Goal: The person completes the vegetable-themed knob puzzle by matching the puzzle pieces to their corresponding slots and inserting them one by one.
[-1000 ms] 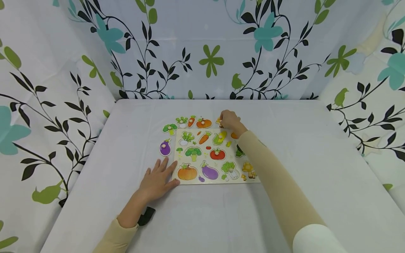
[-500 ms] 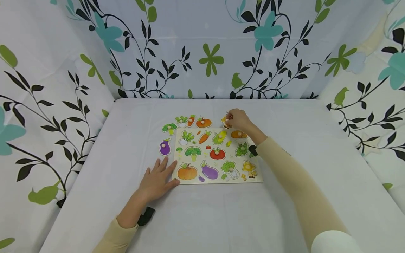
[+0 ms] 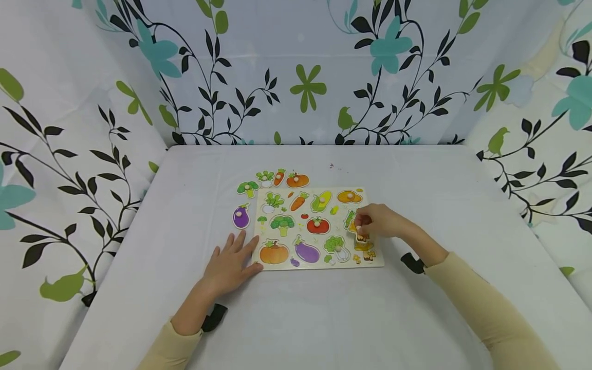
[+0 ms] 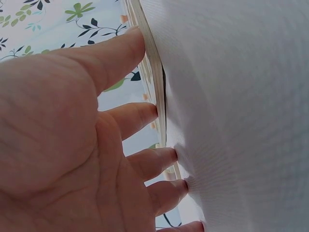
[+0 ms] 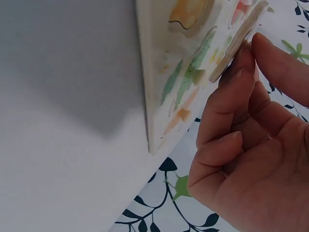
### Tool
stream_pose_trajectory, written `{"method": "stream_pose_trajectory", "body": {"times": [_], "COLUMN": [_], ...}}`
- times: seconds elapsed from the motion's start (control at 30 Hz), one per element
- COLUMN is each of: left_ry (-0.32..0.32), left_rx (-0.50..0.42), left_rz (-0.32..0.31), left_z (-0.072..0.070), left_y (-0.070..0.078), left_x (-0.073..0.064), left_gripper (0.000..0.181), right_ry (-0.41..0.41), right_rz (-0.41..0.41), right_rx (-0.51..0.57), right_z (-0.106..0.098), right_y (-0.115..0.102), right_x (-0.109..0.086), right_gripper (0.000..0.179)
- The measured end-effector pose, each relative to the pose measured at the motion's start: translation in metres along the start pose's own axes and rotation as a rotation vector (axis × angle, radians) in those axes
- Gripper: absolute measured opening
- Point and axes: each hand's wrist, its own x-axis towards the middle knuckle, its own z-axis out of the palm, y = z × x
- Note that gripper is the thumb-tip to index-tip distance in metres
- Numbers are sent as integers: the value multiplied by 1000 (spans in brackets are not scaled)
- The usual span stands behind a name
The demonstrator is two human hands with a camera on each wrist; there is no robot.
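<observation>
A wooden vegetable puzzle board lies on the white table. My right hand pinches a mushroom puzzle piece between thumb and fingertips, tilted and raised over the board's right side. Just below it is the mushroom picture on the board, partly covered by the piece. My left hand lies with spread, straight fingers at the board's lower left corner. In the left wrist view, its thumb and index finger touch the board's edge.
Loose knobbed pieces lie around the board's left and far sides: an eggplant, a broccoli, a white radish, a carrot and a pumpkin. Patterned curtains surround the table.
My right hand has brought the mushroom piece from beyond the board's far edge toward me, over its right side. My left hand stays in place.
</observation>
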Motion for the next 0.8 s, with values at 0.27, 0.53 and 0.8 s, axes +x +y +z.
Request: {"method": "stream_pose_trajectory", "body": {"times": [0.27, 0.53, 0.8], "left_ry": [-1, -1, 10], "left_rx": [-8, -1, -5], "left_rz": [-2, -3, 2], "left_z": [-4, -1, 2], "left_y": [2, 1, 0], "left_x": [-2, -2, 0], "left_gripper": [70, 70, 71], "right_ry": [-83, -82, -61], "right_rz": [-17, -19, -7], "right_rx": [-6, -30, -52], "right_z": [16, 19, 21], "right_y": [7, 8, 9], "right_x": [-19, -21, -19], "right_gripper": [9, 11, 12]}}
